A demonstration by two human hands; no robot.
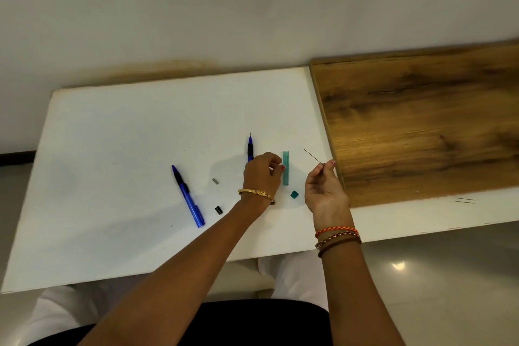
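My left hand (262, 174) is curled around the lower end of a blue mechanical pencil (250, 148), whose tip points away from me on the white table (126, 135). A thin dark pencil lead (312, 155) is pinched between the thumb and fingertips of my right hand (323, 188), raised and slanting up to the left. Between the hands lies a teal lead case (285, 168), with its small teal cap (294, 194) just in front of it. A second blue pencil (187, 196) lies to the left.
A small grey piece (215, 181) and a small black piece (218, 210) lie between the two pencils. A wooden board (421, 126) covers the table's right part. Two thin leads (464, 200) lie at the right near the front edge. A wall stands behind.
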